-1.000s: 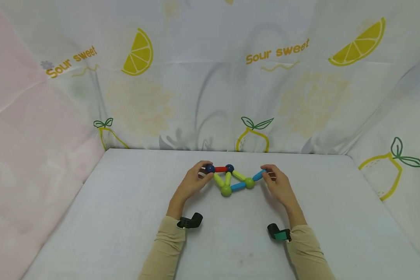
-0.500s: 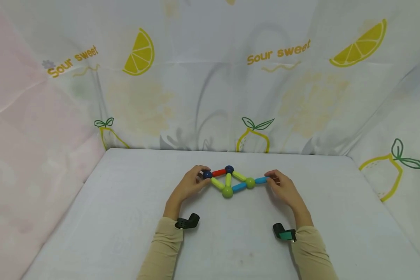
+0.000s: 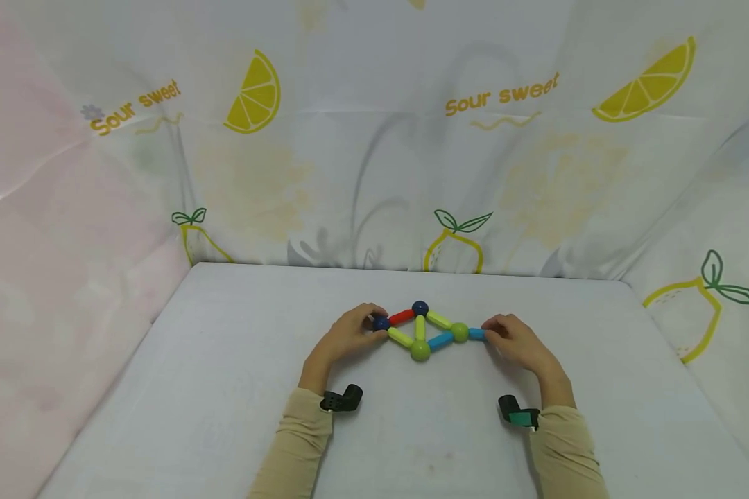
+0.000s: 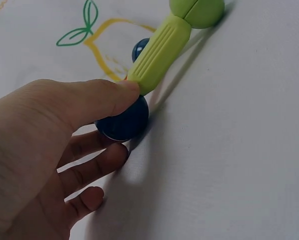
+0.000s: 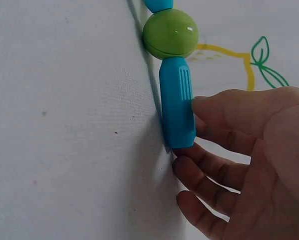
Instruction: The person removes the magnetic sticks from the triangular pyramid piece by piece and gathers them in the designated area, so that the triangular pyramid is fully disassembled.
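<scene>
Toy rods and balls are joined into a flat frame on the table in the head view. My left hand (image 3: 347, 339) pinches the dark blue ball (image 4: 122, 120) at its left end, the thumb also against a yellow-green rod (image 4: 160, 52). From that ball a red rod (image 3: 402, 317) runs to a second dark blue ball (image 3: 420, 308). More yellow-green rods and a blue rod (image 3: 440, 341) link it to two green balls, one in front (image 3: 420, 350) and one at right (image 3: 460, 333). My right hand (image 3: 521, 344) pinches the blue rod (image 5: 177, 105) sticking out from the right green ball.
The white table (image 3: 437, 430) spreads around the frame. Behind it hangs a pale cloth (image 3: 349, 173) printed with lemons, reaching down to the table's back edge. Each wrist wears a black strap with a small camera, one left (image 3: 343, 398) and one right (image 3: 518, 412).
The frame has come nearer and slightly right with both hands. The outer blue rod, first slanting up to the right, has swung down to lie nearly level, and the red rod now slants.
</scene>
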### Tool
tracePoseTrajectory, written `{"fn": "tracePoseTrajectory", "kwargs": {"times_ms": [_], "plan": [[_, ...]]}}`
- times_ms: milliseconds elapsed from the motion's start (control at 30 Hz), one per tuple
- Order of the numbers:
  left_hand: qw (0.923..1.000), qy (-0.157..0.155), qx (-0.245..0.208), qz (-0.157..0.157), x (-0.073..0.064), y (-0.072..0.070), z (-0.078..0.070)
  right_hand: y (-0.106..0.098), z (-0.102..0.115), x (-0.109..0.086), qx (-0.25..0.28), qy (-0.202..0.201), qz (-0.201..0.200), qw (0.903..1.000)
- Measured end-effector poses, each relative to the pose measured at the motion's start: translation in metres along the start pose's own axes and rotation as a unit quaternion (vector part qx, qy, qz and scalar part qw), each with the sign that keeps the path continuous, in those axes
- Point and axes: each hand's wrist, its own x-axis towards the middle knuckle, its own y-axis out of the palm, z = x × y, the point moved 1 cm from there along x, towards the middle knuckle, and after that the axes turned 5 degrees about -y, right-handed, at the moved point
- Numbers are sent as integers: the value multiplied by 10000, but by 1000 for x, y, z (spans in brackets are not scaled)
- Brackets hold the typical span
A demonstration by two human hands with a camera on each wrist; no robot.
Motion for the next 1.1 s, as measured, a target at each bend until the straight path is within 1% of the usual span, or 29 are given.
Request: {"fn": "tracePoseTrajectory", "kwargs": {"times_ms": [67, 133, 233, 300, 367, 433, 600, 700, 800, 967, 1100], "plan": [[9999, 93, 19, 122, -1, 1, -2, 0, 0, 1, -28, -93, -119, 9999], [9995, 228, 65, 202, -1, 3, -4, 2, 2, 3, -82, -285, -335, 9990], [9987, 404, 127, 281, 0, 7, -7, 9, 8, 9, -110, -700, -703, 9950], [9981, 504, 210, 293, 0, 11, -9, 15, 16, 14, -85, -1030, -822, 9912], [9976, 572, 286, 279, 1, 14, -12, 23, 27, 18, -41, -1343, -816, 9876], [9970, 656, 325, 238, 1, 17, -14, 31, 36, 21, 19, -1594, -719, 9846], [9962, 764, 402, 125, 2, 25, -18, 50, 53, 27, -112, -2077, -553, 9766], [9956, 816, 447, 62, 2, 28, -21, 58, 58, 28, -286, -2191, -536, 9738], [9946, 897, 515, -2, 2, 30, -23, 62, 62, 29, -406, -2138, -531, 9746], [9931, 983, 638, -63, 1, 33, -27, 64, 66, 30, -634, -2067, -615, 9744], [9924, 1081, 588, -57, 1, 36, -30, 64, 66, 29, -799, -2040, -714, 9731]]}}
